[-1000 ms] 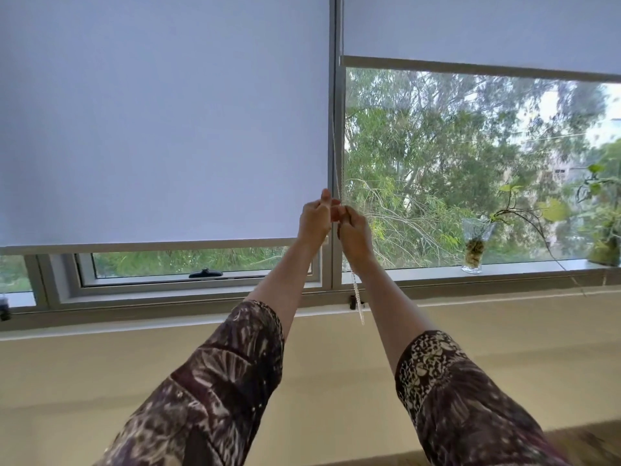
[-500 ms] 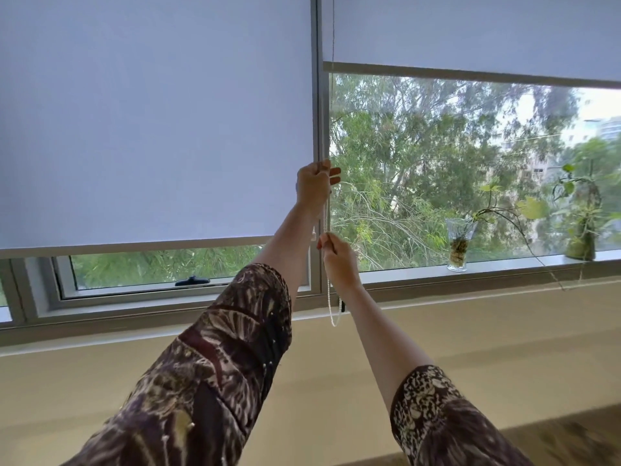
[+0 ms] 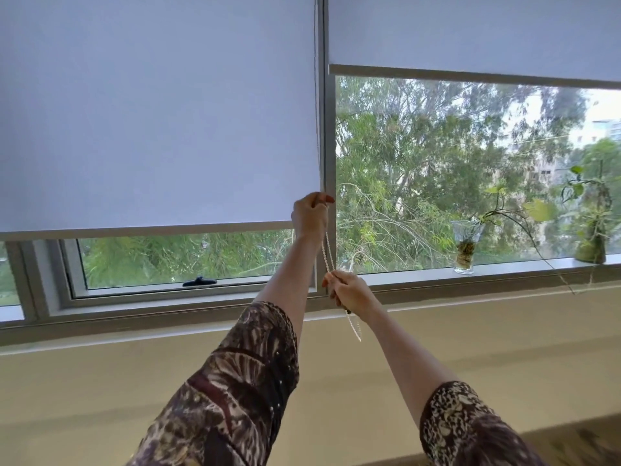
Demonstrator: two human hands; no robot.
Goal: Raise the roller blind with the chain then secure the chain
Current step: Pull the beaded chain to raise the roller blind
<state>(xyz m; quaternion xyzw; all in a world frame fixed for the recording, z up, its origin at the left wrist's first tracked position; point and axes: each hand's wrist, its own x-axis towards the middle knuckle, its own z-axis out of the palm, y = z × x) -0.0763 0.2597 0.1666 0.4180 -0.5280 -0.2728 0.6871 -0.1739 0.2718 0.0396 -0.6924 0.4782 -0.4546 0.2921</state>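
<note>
A pale grey roller blind (image 3: 158,112) covers most of the left window; its bottom bar (image 3: 144,230) hangs a little above the sill. A white bead chain (image 3: 327,250) runs down beside the central frame post (image 3: 330,146). My left hand (image 3: 311,218) is closed around the chain high up, level with the blind's bottom bar. My right hand (image 3: 349,292) grips the same chain lower down, near the sill. The chain's loop end (image 3: 354,327) dangles below my right hand.
A second roller blind (image 3: 470,31) on the right window is raised high. A glass vase with a trailing plant (image 3: 465,247) and another plant (image 3: 591,230) stand on the right sill. A black window latch (image 3: 200,281) sits on the lower left pane. A beige wall lies under the sill.
My hands, together a second ago, have parted along the chain: the left sits higher, the right lower. The left blind's bottom bar looks slightly higher against the frame.
</note>
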